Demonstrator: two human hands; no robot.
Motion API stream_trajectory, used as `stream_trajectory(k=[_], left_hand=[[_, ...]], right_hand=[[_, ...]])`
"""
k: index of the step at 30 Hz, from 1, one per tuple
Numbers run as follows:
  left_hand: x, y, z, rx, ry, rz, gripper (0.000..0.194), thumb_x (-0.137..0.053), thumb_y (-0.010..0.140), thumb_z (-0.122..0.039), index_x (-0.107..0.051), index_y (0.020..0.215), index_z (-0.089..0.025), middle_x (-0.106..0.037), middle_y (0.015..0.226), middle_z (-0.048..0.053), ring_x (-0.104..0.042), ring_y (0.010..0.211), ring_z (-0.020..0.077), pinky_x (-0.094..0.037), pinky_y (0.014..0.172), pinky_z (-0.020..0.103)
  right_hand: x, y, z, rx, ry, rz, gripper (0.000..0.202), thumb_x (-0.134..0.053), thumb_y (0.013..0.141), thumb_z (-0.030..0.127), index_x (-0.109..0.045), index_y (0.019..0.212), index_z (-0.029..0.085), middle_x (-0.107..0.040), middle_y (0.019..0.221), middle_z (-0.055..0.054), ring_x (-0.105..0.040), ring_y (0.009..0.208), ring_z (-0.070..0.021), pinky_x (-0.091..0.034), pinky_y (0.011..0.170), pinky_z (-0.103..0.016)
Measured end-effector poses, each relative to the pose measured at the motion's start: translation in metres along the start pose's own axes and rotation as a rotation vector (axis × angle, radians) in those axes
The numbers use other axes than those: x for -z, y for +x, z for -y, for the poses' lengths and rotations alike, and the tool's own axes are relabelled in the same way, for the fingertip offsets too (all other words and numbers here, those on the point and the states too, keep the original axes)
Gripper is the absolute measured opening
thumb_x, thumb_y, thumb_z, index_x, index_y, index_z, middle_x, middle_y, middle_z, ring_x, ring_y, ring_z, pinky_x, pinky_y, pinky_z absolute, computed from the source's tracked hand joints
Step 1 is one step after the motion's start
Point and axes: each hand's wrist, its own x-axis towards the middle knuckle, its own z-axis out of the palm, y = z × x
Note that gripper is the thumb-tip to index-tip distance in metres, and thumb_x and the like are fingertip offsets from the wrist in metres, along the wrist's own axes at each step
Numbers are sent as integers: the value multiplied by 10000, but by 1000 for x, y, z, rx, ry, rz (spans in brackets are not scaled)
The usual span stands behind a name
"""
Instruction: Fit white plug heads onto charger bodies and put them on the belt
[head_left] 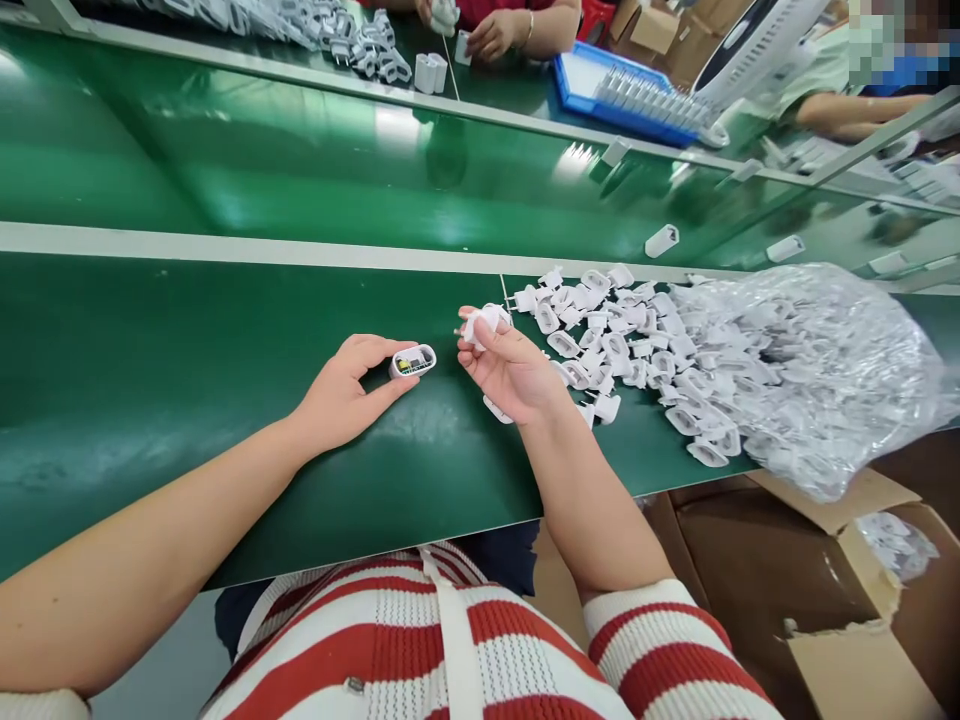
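Between thumb and fingers, my left hand [341, 390] holds a white oval charger housing [413, 362]. Its open end faces up and shows a circuit board with a yellow part inside. My right hand [514, 365], palm turned up and fingers curled, grips a white plug cap [487, 325] with pins pointing left. The two hands are a short way apart over the green table [187, 400]. Just right of my right hand spreads a pile of white plug caps [615, 345]. Another white piece [497, 408] lies partly hidden under my right wrist.
A clear plastic bag [840, 370] full of white caps lies at the right, above an open cardboard box [847, 600]. White housings [662, 240] lie on the green belt [300, 170] beyond a pale rail [225, 246]. Across it, co-workers' hands [499, 35] handle parts near a blue tray [630, 95].
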Motion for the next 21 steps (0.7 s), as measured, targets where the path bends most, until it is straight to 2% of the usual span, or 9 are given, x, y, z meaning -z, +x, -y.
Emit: stream_trajectory(k=[2, 4, 9, 13, 16, 19, 21], left_hand=[[0, 1, 0, -10, 23, 18, 380, -742, 959, -453, -752, 1299, -284, -767, 1264, 50, -622, 1242, 262, -503, 1123, 420], [0, 1, 0, 6, 41, 34, 380, -733, 963, -451, -747, 1303, -282, -765, 1266, 48, -617, 1247, 260, -505, 1117, 414], [2, 2, -3, 25, 73, 64, 394, -739, 948, -417, -731, 1313, -268, -753, 1276, 45, -612, 1259, 261, -507, 1108, 404], [3, 3, -2, 19, 90, 76, 422, -745, 928, -399, -716, 1321, -249, -748, 1272, 53, -609, 1256, 272, -514, 1094, 420], [2, 3, 0, -1, 96, 78, 422, -736, 929, -398, -710, 1319, -238, -752, 1265, 56, -610, 1249, 274, -514, 1090, 431], [1, 3, 1, -13, 103, 73, 424, -730, 933, -412, -710, 1311, -222, -753, 1253, 67, -610, 1252, 280, -515, 1085, 432], [1, 3, 1, -13, 107, 72, 413, -716, 945, -418, -712, 1309, -221, -753, 1246, 69, -612, 1245, 278, -517, 1077, 427]], right_hand=[[0, -1, 0, 44, 10, -19, 422, -1002, 638, 264, -725, 955, 253, -722, 865, 66, -710, 845, -90, -608, 840, -206], [0, 0, -1, 77, -29, -39, 468, -1017, 594, 269, -690, 928, 261, -740, 903, 60, -741, 941, -130, -614, 916, -265], [3, 1, -7, 231, -351, -58, 422, -971, 669, 481, -744, 951, 264, -770, 970, 14, -750, 1024, -192, -617, 920, -331], [-1, -2, -13, 331, -477, -21, 494, -988, 660, 478, -761, 1049, 278, -768, 948, 6, -754, 1002, -204, -639, 956, -370], [-4, -5, -13, 269, -412, 57, 449, -936, 753, 486, -737, 1096, 276, -786, 1072, -11, -767, 1055, -209, -648, 976, -371], [-4, -6, -9, 132, -282, 151, 369, -839, 867, 479, -713, 1167, 304, -768, 1281, 3, -764, 1146, -205, -642, 1019, -380], [-3, -5, -6, 53, -206, 168, 320, -779, 920, 453, -702, 1201, 321, -762, 1317, 16, -768, 1142, -189, -649, 1004, -366]])
